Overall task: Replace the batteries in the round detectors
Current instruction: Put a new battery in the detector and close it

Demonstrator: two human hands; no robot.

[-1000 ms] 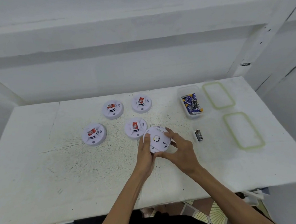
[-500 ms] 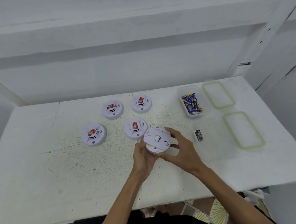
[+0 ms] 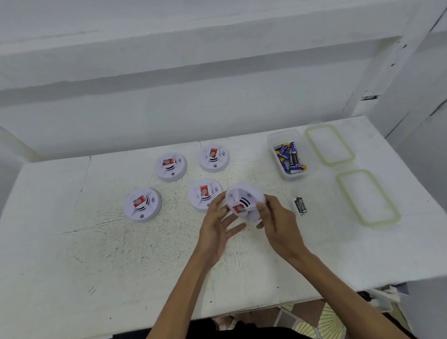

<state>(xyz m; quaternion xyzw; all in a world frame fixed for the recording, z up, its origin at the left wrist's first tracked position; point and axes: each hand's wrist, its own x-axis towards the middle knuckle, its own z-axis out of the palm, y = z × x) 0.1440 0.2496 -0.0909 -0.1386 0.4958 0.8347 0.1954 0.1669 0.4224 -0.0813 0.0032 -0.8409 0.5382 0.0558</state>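
A white round detector [image 3: 244, 203] with a red label is lifted and tilted above the table, its front face toward me. My right hand [image 3: 279, 225] grips its right edge. My left hand [image 3: 217, 225] is beside its left edge with fingers spread and relaxed, barely touching it. Several more detectors lie face up on the table: one [image 3: 205, 198] just left of the hands, one [image 3: 142, 204] farther left, two [image 3: 171, 166] [image 3: 213, 157] at the back. A clear tub [image 3: 287, 154] holds several batteries. A lone black battery [image 3: 300, 205] lies in a second clear tub right of my right hand.
Two green-rimmed clear lids [image 3: 329, 144] [image 3: 368, 197] lie at the table's right side. The white table [image 3: 91, 258] ends in a front edge close to my body; a white wall and ledge rise behind it.
The held detector has been flipped from back side up to front face showing. My left hand loosened from gripping it and its fingers now spread.
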